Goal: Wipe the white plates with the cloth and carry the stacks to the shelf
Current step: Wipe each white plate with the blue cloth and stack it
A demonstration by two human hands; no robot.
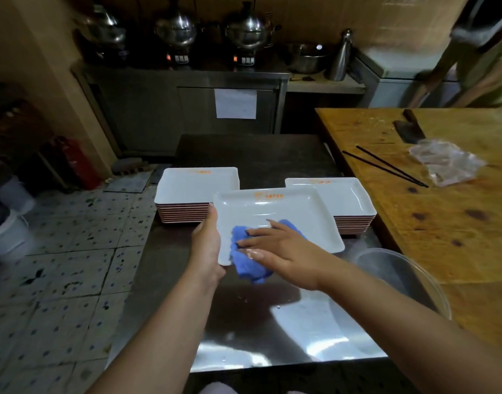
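A stack [197, 194] of white plates sits at the left on the steel table [244, 322]. The left hand [207, 245] grips the left edge of a plate [272, 214] held above the table. The right hand [284, 248], fingers nearly straight, presses the blue cloth [245, 265] onto it. Behind stands a second stack [349, 203], just beside the wooden table [443, 223].
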